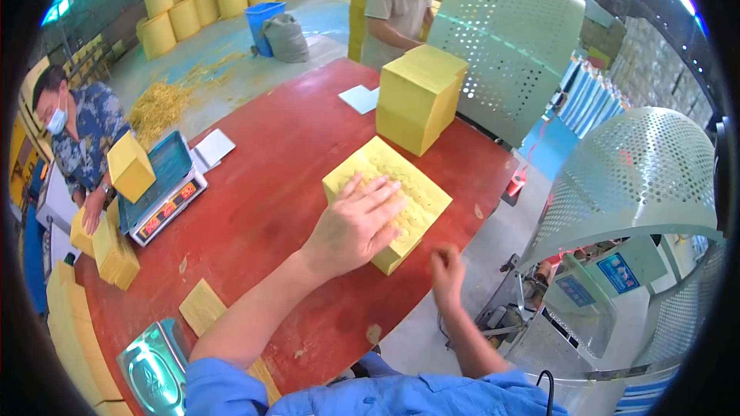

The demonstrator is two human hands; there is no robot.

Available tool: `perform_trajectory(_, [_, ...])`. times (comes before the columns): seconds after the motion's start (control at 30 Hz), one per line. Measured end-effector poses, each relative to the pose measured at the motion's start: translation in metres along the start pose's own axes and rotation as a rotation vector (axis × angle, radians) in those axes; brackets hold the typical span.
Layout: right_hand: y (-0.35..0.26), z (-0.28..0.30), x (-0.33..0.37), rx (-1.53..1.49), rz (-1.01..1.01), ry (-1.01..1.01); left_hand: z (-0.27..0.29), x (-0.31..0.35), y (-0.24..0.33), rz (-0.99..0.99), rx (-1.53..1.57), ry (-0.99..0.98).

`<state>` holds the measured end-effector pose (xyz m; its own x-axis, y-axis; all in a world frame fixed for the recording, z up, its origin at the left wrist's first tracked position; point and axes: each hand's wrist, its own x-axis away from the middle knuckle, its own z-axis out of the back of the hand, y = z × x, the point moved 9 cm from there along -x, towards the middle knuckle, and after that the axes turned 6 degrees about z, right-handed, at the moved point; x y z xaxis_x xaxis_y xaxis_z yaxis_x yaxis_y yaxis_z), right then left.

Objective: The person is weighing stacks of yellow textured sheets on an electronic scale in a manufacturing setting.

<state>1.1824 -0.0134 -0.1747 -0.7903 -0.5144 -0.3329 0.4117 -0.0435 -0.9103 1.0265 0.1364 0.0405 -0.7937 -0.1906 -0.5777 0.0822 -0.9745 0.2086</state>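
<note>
My left hand (356,223) lies flat, fingers spread, on top of a yellow stack of paper sheets (412,185) with a stamped pattern, near the right edge of the red table (270,185). My right hand (447,273) hangs below the table edge, fingers curled loosely, holding nothing that I can see. A taller yellow paper block (420,96) stands just beyond the stack.
A person at the left holds a yellow block (129,166) over a blue scale (166,185). Another person (397,4) stands at the far end. Perforated metal drums (512,38) (640,177) stand to the right. More yellow stacks (116,258) and a metal tray (154,374) sit at the left.
</note>
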Motion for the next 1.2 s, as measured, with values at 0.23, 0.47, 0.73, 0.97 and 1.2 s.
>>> perform_trajectory(0.23, [-0.035, -0.057, 0.043, -0.059, -0.129, -0.260, -0.026, 0.005, 0.006, -0.084, -0.125, -0.153])
perform_trajectory(0.47, [-0.007, -0.083, -0.040, 0.086, -0.026, -0.208, -0.059, -0.048, -0.048, -0.064, -0.077, -0.125])
perform_trajectory(0.73, [0.014, -0.123, -0.146, 0.107, 0.094, -0.169, -0.097, -0.126, -0.130, -0.025, -0.140, -0.091])
perform_trajectory(0.97, [0.036, -0.138, -0.166, 0.101, 0.000, -0.195, -0.110, -0.149, -0.146, -0.070, -0.124, -0.122])
perform_trajectory(1.2, [0.024, -0.140, -0.166, 0.133, 0.185, -0.079, -0.107, -0.151, -0.146, -0.071, -0.159, -0.135])
